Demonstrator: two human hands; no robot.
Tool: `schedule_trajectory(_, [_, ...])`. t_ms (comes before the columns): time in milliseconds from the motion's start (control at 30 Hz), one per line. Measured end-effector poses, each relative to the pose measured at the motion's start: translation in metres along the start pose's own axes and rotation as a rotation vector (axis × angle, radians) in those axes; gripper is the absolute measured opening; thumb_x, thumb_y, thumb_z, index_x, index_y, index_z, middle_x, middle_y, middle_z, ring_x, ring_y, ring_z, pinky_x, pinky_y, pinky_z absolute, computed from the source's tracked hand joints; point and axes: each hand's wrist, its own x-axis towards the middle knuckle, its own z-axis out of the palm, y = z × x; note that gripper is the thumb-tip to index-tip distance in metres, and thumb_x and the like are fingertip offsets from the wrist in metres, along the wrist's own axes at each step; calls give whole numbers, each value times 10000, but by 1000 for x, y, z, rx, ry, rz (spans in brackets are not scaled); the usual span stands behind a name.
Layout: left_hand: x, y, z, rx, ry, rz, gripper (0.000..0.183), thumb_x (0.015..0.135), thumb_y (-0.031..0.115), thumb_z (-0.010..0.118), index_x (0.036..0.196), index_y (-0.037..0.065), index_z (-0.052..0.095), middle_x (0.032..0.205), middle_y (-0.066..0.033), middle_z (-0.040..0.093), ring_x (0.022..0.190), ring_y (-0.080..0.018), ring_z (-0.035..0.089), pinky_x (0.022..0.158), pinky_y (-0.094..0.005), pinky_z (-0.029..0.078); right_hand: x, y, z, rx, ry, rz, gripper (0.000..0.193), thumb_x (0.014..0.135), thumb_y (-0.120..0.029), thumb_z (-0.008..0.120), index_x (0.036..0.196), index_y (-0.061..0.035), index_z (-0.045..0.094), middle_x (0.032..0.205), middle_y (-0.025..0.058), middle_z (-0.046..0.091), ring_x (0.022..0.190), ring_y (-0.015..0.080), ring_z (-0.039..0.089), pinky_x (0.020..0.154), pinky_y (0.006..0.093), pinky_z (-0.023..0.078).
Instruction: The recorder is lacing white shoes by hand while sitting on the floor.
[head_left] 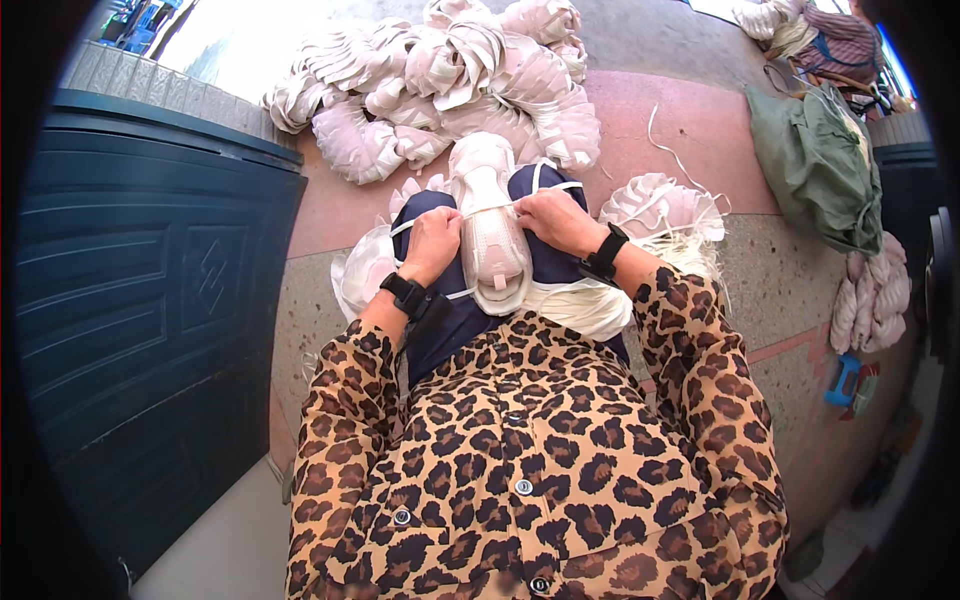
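Observation:
A pale pink and white shoe upper (pixel 495 250) lies lengthwise between my thighs, with its tongue and heel opening toward me. A white shoelace (pixel 488 208) crosses it, and loose lengths trail over my dark blue trousers. My left hand (pixel 434 243) is closed at the upper's left edge, pinching the lace. On the opposite edge, my right hand (pixel 560 222) pinches the lace too, with its fingers curled. The fingertips partly hide where the lace meets the upper. A bundle of cream laces (pixel 585 308) hangs by my right thigh.
A big heap of pink-white uppers (pixel 450 85) lies on the floor ahead. More uppers (pixel 665 208) rest beside my right knee. A green sack (pixel 815 165) stands at right, above stacked uppers (pixel 872 295) and a blue object (pixel 843 380). A dark blue door (pixel 150 260) stands left.

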Motion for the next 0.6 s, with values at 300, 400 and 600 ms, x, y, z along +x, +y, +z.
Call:
schedule_trajectory(300, [12, 3, -6, 100, 266, 285, 110, 789, 89, 512, 768, -15, 541, 820, -202, 561, 846, -354, 536, 733, -421, 425, 10, 9, 12, -224, 6, 3, 105, 735, -65, 533, 759, -32, 630, 689, 113, 555, 750, 272, 540, 719, 359, 418])
schedule_trajectory(400, [-1, -1, -10, 100, 243, 218, 98, 774, 73, 524, 763, -19, 554, 906, -224, 554, 937, -360, 505, 817, -416, 403, 13, 11, 11, -211, -42, -5, 103, 741, -69, 526, 733, -39, 624, 692, 111, 560, 767, 273, 540, 713, 356, 417])
schedule_trajectory(600, [-15, -8, -7, 219, 344, 280, 91, 761, 60, 555, 761, -25, 589, 1083, -257, 520, 1089, -407, 441, 956, -427, 330, 19, -2, 13, -335, -35, 0, 73, 694, -67, 535, 673, -33, 596, 700, 107, 573, 743, 265, 539, 704, 345, 419])
